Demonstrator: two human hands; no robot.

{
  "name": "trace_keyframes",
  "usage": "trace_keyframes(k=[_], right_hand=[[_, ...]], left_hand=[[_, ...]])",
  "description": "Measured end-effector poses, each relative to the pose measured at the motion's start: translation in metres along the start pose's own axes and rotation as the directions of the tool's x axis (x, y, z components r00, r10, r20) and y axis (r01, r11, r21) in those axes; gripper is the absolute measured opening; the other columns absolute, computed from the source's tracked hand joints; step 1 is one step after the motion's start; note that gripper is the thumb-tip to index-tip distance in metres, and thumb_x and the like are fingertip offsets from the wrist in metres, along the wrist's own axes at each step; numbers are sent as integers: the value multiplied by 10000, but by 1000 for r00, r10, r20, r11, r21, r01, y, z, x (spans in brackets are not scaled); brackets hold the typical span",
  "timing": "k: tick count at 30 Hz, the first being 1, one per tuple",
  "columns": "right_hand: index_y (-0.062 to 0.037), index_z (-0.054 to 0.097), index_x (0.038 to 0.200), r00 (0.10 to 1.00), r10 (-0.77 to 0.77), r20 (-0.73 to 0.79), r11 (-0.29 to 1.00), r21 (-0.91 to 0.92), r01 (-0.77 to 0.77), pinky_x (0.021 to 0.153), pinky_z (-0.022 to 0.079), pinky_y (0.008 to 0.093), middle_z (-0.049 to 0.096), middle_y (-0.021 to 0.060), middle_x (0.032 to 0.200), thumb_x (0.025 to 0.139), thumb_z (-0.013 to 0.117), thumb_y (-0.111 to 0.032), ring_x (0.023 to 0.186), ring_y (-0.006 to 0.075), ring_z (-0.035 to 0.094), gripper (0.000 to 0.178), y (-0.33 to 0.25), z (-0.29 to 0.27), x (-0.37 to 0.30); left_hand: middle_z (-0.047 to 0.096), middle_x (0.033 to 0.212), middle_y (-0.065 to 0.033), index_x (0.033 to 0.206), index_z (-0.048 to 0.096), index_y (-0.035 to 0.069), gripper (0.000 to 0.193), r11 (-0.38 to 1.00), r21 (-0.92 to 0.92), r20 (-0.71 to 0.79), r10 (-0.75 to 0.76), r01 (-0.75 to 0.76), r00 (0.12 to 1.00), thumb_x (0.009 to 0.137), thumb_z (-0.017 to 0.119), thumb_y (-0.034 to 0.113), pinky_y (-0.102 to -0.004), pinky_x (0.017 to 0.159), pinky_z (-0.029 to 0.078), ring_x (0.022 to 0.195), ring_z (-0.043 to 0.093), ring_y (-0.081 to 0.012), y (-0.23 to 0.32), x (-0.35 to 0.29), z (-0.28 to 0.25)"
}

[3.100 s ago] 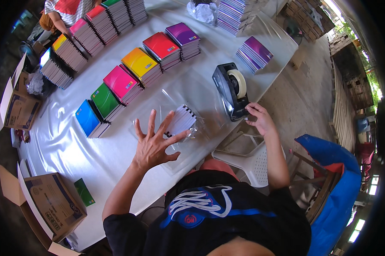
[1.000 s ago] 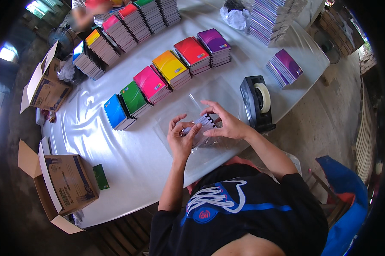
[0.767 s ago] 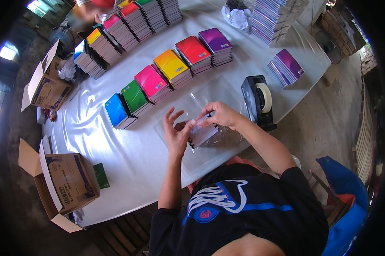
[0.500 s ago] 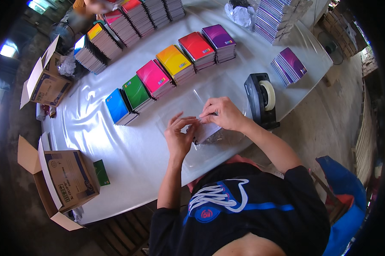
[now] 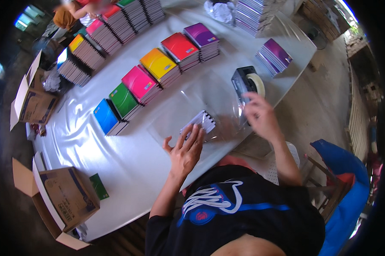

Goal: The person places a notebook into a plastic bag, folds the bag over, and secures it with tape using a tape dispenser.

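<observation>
The left hand (image 5: 184, 150) lies flat, fingers spread, pinning a light, stiff spiral notebook (image 5: 199, 123) inside slippery clear wrap (image 5: 192, 111) at the table's near edge; the right hand (image 5: 259, 116), seemingly empty, reaches the tape dispenser (image 5: 247, 82).

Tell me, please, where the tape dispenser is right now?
The tape dispenser stands near the table's right edge, just beyond the right hand.

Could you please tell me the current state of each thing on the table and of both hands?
Left hand: open, flat on wrapped bundle.
Right hand: reaching at tape dispenser.
Wrapped bundle: lying flat in clear film.
Cardboard box: open.
Notebook stacks: closed, piled.
</observation>
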State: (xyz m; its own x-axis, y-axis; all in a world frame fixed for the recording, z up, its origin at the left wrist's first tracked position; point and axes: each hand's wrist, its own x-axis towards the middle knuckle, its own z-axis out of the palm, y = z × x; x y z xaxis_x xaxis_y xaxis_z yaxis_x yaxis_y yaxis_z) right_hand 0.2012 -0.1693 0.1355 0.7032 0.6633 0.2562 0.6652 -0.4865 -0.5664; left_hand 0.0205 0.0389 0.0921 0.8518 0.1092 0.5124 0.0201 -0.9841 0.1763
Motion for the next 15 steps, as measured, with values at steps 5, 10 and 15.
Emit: trace_keyframes(k=[5,10,15], right_hand=[[-113,664,908,718,695,40,680,285,-675,779,415,354,617,51,998,889,598,-306,858,181,564,205,85,-11,-28],[-148,644,830,596,669,444,325,546,-772,833,354,412,605,-17,900,883,575,-434,923,122,509,300,89,-15,-31],[-137,682,872,676,633,376,-44,890,-454,922,342,453,569,7,1156,878,592,-319,916,124,520,203,78,-16,-57]], left_hand=[[651,1109,61,994,707,167,297,997,-75,-73,-17,12,997,708,737,91,-357,820,327,1024,598,-110,3,5,0],[639,1037,55,962,713,157,250,994,-105,-114,-18,6,993,721,743,98,-336,777,355,1005,603,-113,5,9,1],[618,1061,63,970,707,168,269,995,-96,-110,2,-12,994,711,749,111,-349,776,358,1021,588,-103,1,8,1]])
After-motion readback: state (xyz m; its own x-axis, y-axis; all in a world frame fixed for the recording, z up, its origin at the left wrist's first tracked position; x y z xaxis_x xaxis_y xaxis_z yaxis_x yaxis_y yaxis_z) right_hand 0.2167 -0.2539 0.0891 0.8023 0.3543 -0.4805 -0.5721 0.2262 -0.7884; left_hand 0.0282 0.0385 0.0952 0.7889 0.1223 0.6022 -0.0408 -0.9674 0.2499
